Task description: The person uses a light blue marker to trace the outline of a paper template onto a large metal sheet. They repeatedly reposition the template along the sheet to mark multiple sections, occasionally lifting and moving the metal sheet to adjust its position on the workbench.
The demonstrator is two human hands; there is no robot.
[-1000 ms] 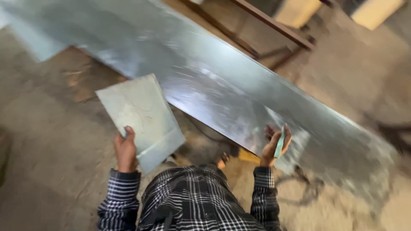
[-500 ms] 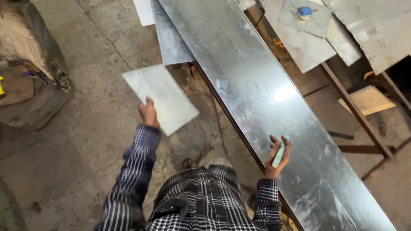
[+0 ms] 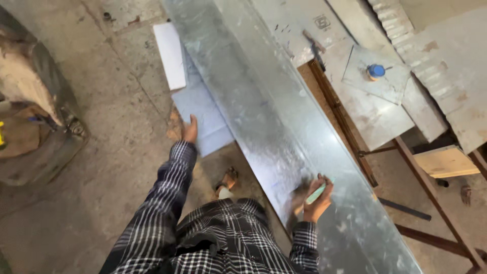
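The long shiny galvanized metal sheet (image 3: 284, 147) ran out of view at the top and bottom edges. Left of it, a small flat grey sheet piece (image 3: 203, 119) lay partly tucked beneath its edge. The pale green marker (image 3: 316, 193) resting on it was half buried in the right hand (image 3: 317, 199).

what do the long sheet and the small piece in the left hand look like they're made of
Long sheet: seemingly galvanised steel, bright grey with a mottled, spangled sheen and glare. Small piece under the left hand: thin flat panel, duller pale blue-grey, likely the same sheet metal, though a coating or film can't be ruled out.
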